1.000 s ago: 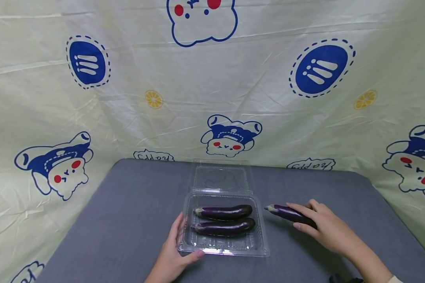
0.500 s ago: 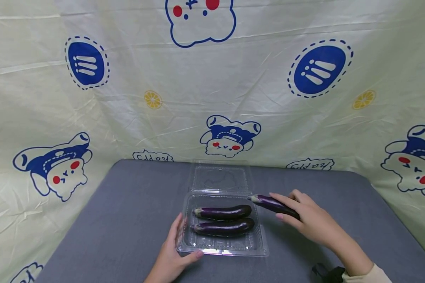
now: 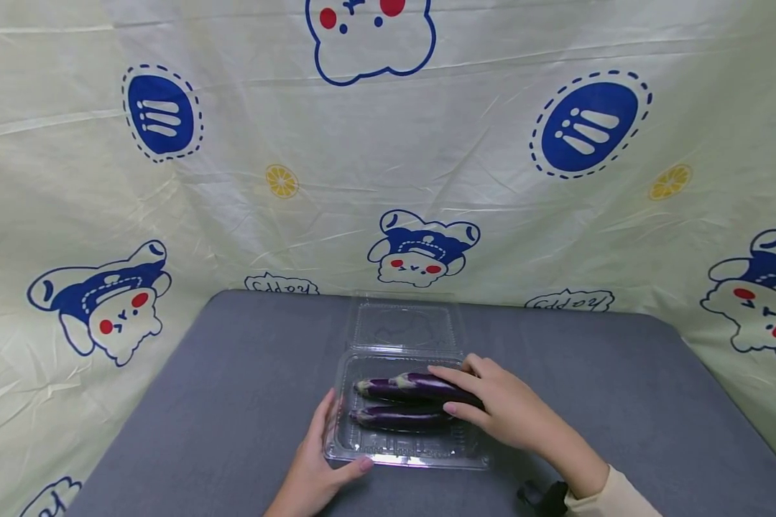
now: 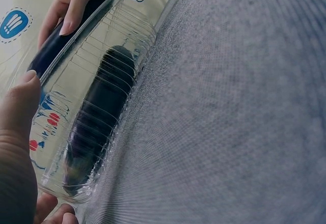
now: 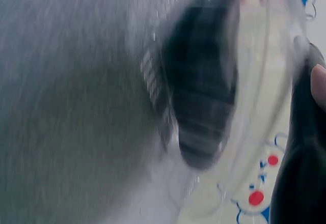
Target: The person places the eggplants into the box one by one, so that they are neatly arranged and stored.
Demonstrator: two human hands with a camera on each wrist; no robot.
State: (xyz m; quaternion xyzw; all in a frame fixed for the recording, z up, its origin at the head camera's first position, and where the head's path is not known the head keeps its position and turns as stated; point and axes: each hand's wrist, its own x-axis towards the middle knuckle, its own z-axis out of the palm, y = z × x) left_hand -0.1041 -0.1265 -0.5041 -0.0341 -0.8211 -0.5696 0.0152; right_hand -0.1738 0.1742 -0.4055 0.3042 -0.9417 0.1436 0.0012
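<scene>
An eggplant (image 3: 436, 386) is gripped by my right hand (image 3: 507, 409), its pale stem end pointing left over the clear plastic container (image 3: 420, 461). Beneath it two glossy dark purple eggplants lie side by side; the held one overlaps the back eggplant (image 3: 373, 389), and the front eggplant (image 3: 397, 418) shows more fully. My left hand (image 3: 313, 456) holds the container's left front corner, thumb on the front rim and fingers along the side. The left wrist view shows a lying eggplant (image 4: 102, 96) through the ribbed wall. In the blurred right wrist view the held eggplant (image 5: 298, 147) is at the right.
The container's transparent lid (image 3: 401, 324) is folded back flat behind it. A grey cloth-covered table (image 3: 252, 402) spreads around, with a printed curtain (image 3: 233, 237) hanging behind. A black object (image 3: 546, 497) sits by my right sleeve (image 3: 611, 495).
My right hand has carried its eggplant leftward, from beside the container to over the eggplants inside. My left hand has stayed on the container.
</scene>
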